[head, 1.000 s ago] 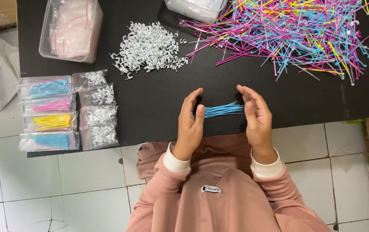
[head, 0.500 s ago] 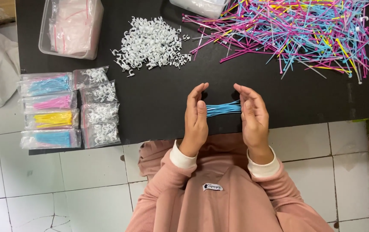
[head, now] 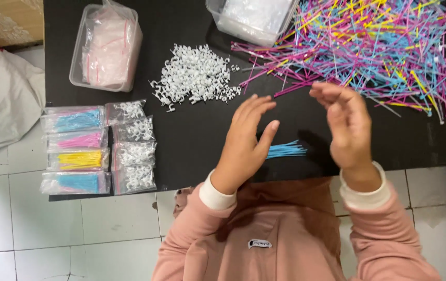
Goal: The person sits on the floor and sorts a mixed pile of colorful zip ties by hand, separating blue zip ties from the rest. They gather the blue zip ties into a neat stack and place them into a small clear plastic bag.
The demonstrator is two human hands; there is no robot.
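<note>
A small bundle of blue plastic ties [head: 285, 150] lies on the black table [head: 192, 140] between my hands. My left hand [head: 246, 138] hovers just left of it, fingers stretched and apart, holding nothing. My right hand [head: 345, 122] is raised to the right of the bundle, fingers loosely curled, with nothing in it. A big loose heap of pink, blue and yellow ties [head: 374, 47] spreads across the far right, just beyond my right hand. A pile of small white clips [head: 197, 75] sits past my left hand.
Filled clear bags of coloured ties [head: 75, 148] and of white clips [head: 132, 148] lie in two columns at the table's left edge. A clear tub of empty bags [head: 106, 47] stands at the far left, another clear tub [head: 251, 18] at the back. White floor tiles lie below.
Both hands let go of the blue bundle, which now lies on the table. The hands have lifted and moved apart, the right one toward the loose heap.
</note>
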